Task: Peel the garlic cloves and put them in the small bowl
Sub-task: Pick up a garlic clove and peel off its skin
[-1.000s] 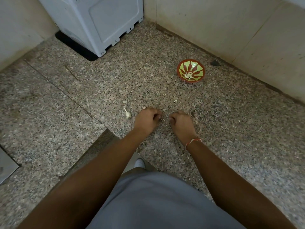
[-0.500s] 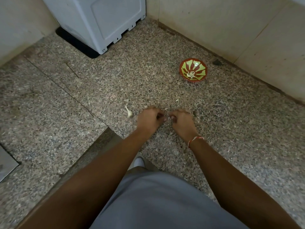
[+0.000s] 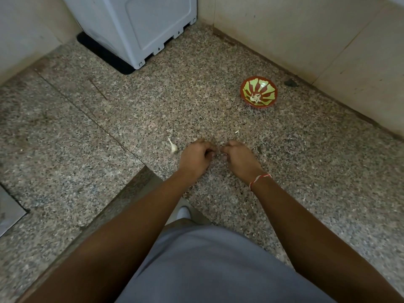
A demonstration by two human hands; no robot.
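Two hands were in view over the speckled granite counter [image 3: 306,171]. The left hand [image 3: 195,159] and the right hand [image 3: 239,159] sat close together, knuckles up, fingers curled inward toward one another. The fingertips nearly met in the narrow gap between them. Whatever they pinched there was too small and too hidden to make out, so I could not tell whether either hand grasped a clove or only a scrap of skin. The right wrist wore one red-and-white thread [image 3: 260,179].

One clove [image 3: 173,146], pale and with a thin tail of skin, lay on the counter just left of the left hand, apart from it. One small flake of skin [image 3: 237,132] lay beyond the right hand, toward the bowl.

One bowl [image 3: 259,91], red with green leaf-like patches inside, stood well beyond the hands on the right, near the tiled wall [image 3: 328,40]. Pale garlic pieces [image 3: 255,98] lay in its bottom in a small clump; their count could not be read. One dark spot [image 3: 290,83] marked the counter just right of the bowl, by the wall's foot.

One white appliance [image 3: 140,25] stood at the far left corner on a black mat [image 3: 102,55]. Both bare forearms reached in from below, over a grey garment [image 3: 209,263]. One metal edge [image 3: 8,208] showed at the far left.
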